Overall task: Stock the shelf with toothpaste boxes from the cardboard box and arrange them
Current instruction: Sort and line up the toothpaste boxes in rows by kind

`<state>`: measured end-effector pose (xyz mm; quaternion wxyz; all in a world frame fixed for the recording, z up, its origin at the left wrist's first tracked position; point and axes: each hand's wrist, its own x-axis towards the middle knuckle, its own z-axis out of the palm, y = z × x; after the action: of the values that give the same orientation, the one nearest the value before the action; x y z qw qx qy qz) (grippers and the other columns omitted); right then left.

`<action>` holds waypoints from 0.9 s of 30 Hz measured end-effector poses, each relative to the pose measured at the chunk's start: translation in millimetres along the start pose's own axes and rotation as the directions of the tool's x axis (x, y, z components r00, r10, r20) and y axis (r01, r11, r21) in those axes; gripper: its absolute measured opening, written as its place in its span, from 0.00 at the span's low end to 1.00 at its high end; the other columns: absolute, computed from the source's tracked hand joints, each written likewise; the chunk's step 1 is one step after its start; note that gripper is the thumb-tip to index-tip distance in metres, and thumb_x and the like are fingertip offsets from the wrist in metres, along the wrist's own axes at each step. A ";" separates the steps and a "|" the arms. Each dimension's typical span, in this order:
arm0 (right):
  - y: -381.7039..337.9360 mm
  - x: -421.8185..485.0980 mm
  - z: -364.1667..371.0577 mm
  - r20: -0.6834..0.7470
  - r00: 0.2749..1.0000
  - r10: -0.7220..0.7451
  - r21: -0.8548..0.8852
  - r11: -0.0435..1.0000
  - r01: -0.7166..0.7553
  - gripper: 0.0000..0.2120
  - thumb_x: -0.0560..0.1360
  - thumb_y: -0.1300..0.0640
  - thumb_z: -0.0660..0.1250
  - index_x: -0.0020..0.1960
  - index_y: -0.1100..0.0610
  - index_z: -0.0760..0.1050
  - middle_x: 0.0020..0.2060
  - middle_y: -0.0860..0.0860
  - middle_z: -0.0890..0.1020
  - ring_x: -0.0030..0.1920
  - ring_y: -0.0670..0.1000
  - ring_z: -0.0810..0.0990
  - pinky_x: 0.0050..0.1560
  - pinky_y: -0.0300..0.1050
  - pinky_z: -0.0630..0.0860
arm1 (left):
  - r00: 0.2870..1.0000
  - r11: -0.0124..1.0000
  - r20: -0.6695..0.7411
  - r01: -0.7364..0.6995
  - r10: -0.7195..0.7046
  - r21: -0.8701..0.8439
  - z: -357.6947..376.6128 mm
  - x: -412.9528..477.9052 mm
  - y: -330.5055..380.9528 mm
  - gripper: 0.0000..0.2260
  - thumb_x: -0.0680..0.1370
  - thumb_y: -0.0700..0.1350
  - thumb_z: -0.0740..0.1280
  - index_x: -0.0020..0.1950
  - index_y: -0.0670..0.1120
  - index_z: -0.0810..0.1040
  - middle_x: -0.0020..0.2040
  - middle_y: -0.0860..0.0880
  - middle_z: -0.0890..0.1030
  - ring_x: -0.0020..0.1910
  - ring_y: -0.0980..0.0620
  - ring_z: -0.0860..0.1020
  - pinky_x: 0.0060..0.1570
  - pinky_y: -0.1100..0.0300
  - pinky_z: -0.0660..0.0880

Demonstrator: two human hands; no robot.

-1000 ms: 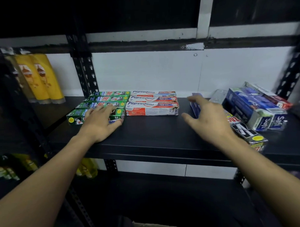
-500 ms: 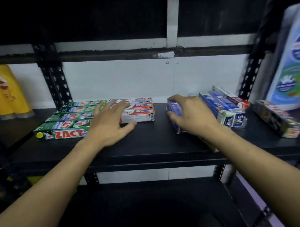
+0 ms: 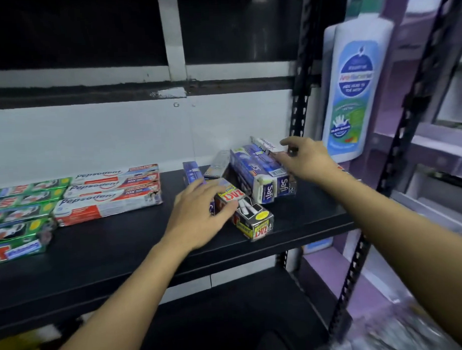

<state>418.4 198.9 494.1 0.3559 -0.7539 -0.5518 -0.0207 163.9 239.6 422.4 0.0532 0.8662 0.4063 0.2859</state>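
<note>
A tall white bottle with a blue label stands beside purple shelving.

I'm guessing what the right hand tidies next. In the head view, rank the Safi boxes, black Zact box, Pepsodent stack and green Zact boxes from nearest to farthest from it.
1. Safi boxes, just beside the right hand.
2. Black Zact box, front centre.
3. Pepsodent stack, left of centre.
4. Green Zact boxes, far left.

I see the black shelf holding neat flat rows at the left: green boxes, with white-and-red boxes just beside them. Further right the boxes lie jumbled. A black-and-yellow box angles toward the front edge, with blue boxes behind it and a white box tilted at their far side. A purple box and a grey box lie near the back.
</note>
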 end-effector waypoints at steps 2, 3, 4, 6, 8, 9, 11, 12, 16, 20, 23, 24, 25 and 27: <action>11.8 2.7 4.4 0.074 0.995 0.062 0.086 0.994 -0.068 0.27 0.75 0.41 0.68 0.71 0.51 0.73 0.63 0.53 0.80 0.63 0.54 0.78 0.63 0.44 0.71 | 1.000 1.000 0.004 0.005 -0.005 0.002 -0.6 -0.7 -0.8 0.29 0.74 0.70 0.54 0.70 0.58 0.72 0.74 0.61 0.67 0.77 0.55 0.57 0.72 0.51 0.55; 16.3 3.3 8.0 0.107 0.991 0.077 0.122 0.988 -0.090 0.28 0.75 0.40 0.68 0.71 0.52 0.72 0.64 0.53 0.80 0.64 0.53 0.77 0.63 0.43 0.70 | 1.000 1.000 0.005 0.006 -0.006 0.003 -0.6 -1.1 -1.3 0.28 0.75 0.69 0.55 0.70 0.58 0.72 0.74 0.61 0.67 0.77 0.55 0.56 0.73 0.50 0.55; 20.4 4.1 11.7 0.121 0.989 0.087 0.155 0.982 -0.105 0.29 0.75 0.39 0.67 0.71 0.52 0.73 0.64 0.52 0.79 0.64 0.53 0.77 0.63 0.43 0.70 | 1.000 1.000 0.007 0.004 -0.004 0.007 -0.3 -1.5 -1.7 0.27 0.76 0.69 0.55 0.71 0.58 0.71 0.74 0.61 0.67 0.77 0.55 0.56 0.73 0.50 0.55; 26.8 4.5 17.0 0.115 0.989 0.094 0.218 0.969 -0.118 0.29 0.74 0.39 0.68 0.70 0.53 0.74 0.64 0.53 0.79 0.61 0.51 0.78 0.61 0.43 0.72 | 1.000 1.000 0.012 0.002 -0.003 0.018 0.9 -1.9 -1.9 0.26 0.77 0.68 0.56 0.71 0.58 0.71 0.75 0.61 0.67 0.77 0.55 0.55 0.74 0.49 0.55; 30.8 4.2 19.5 0.106 0.990 0.089 0.255 0.960 -0.113 0.29 0.75 0.40 0.68 0.71 0.53 0.73 0.63 0.53 0.80 0.55 0.48 0.78 0.57 0.43 0.74 | 1.000 1.000 0.014 0.007 -0.007 0.019 1.0 -1.3 -1.5 0.25 0.78 0.68 0.56 0.71 0.58 0.71 0.75 0.61 0.67 0.77 0.56 0.55 0.74 0.49 0.55; 32.1 4.7 19.7 0.109 0.990 0.085 0.249 0.962 -0.110 0.28 0.75 0.41 0.69 0.71 0.53 0.73 0.63 0.53 0.80 0.53 0.47 0.78 0.54 0.42 0.74 | 1.000 1.000 0.016 0.009 -0.009 0.018 0.9 -1.1 -1.4 0.25 0.78 0.67 0.56 0.71 0.58 0.71 0.75 0.60 0.67 0.77 0.56 0.55 0.74 0.49 0.55; 32.1 5.9 18.3 0.117 0.991 0.068 0.202 0.975 -0.090 0.27 0.75 0.45 0.70 0.71 0.54 0.72 0.62 0.53 0.81 0.51 0.46 0.77 0.51 0.39 0.72 | 1.000 1.000 0.016 0.009 -0.009 0.017 0.5 -1.6 -1.1 0.26 0.78 0.68 0.56 0.71 0.58 0.71 0.75 0.60 0.67 0.77 0.55 0.55 0.74 0.48 0.55; 31.9 7.1 17.5 0.115 0.991 0.062 0.188 0.979 -0.083 0.27 0.75 0.46 0.70 0.71 0.55 0.72 0.61 0.54 0.81 0.50 0.47 0.77 0.50 0.39 0.72 | 1.000 1.000 0.016 0.009 -0.009 0.018 0.0 -1.9 -0.8 0.26 0.78 0.68 0.55 0.71 0.58 0.71 0.75 0.60 0.67 0.77 0.55 0.55 0.74 0.48 0.55; 32.2 9.9 13.2 0.003 0.994 0.108 0.260 0.960 -0.105 0.23 0.74 0.52 0.72 0.67 0.56 0.77 0.58 0.54 0.83 0.54 0.50 0.80 0.51 0.40 0.74 | 1.000 1.000 0.018 0.016 -0.016 0.017 -1.1 -3.1 -0.2 0.25 0.78 0.67 0.57 0.71 0.58 0.71 0.75 0.60 0.67 0.77 0.55 0.55 0.74 0.48 0.55; 32.3 3.0 7.2 -0.104 0.976 0.190 0.453 0.883 -0.123 0.12 0.73 0.54 0.72 0.53 0.59 0.83 0.46 0.55 0.86 0.51 0.56 0.84 0.55 0.56 0.80 | 1.000 1.000 -0.009 0.017 -0.017 -0.005 -1.2 -2.6 -0.7 0.30 0.75 0.71 0.54 0.71 0.58 0.71 0.76 0.59 0.65 0.77 0.56 0.56 0.75 0.47 0.56; 30.3 -7.7 0.5 -0.123 0.963 0.238 0.571 0.811 -0.128 0.22 0.67 0.45 0.72 0.56 0.57 0.82 0.45 0.49 0.86 0.49 0.52 0.85 0.54 0.56 0.81 | 0.998 1.000 -0.057 0.009 -0.009 -0.001 -1.9 -2.3 0.2 0.35 0.71 0.73 0.51 0.72 0.57 0.70 0.77 0.57 0.62 0.77 0.56 0.57 0.75 0.49 0.55; 30.2 -10.8 -1.7 -0.133 0.963 0.233 0.587 0.802 -0.113 0.27 0.65 0.42 0.72 0.59 0.55 0.81 0.46 0.48 0.86 0.49 0.50 0.85 0.54 0.55 0.81 | 0.997 1.000 -0.082 0.001 -0.001 0.005 -2.3 -3.1 0.8 0.35 0.71 0.73 0.51 0.72 0.57 0.69 0.78 0.57 0.61 0.77 0.56 0.57 0.75 0.50 0.54; 29.2 -14.1 -3.9 -0.142 0.966 0.218 0.595 0.798 -0.093 0.28 0.65 0.42 0.72 0.61 0.55 0.81 0.48 0.48 0.86 0.49 0.49 0.85 0.53 0.54 0.82 | 0.994 1.000 -0.109 -0.005 0.006 0.012 -2.8 -4.4 1.0 0.34 0.72 0.72 0.53 0.73 0.57 0.69 0.78 0.57 0.61 0.77 0.55 0.57 0.75 0.50 0.54; 23.5 -22.1 -10.7 -0.162 0.971 0.174 0.601 0.798 -0.043 0.25 0.69 0.46 0.73 0.63 0.55 0.79 0.50 0.48 0.86 0.48 0.46 0.84 0.50 0.51 0.82 | 0.987 1.000 -0.160 -0.009 0.010 0.010 -4.0 -6.4 -0.1 0.31 0.74 0.70 0.55 0.73 0.56 0.69 0.77 0.56 0.62 0.76 0.55 0.58 0.75 0.50 0.54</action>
<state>433.5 171.7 480.6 0.6300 -0.6291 -0.4456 0.0941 158.4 234.5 422.8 0.0153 0.8427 0.4064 0.3528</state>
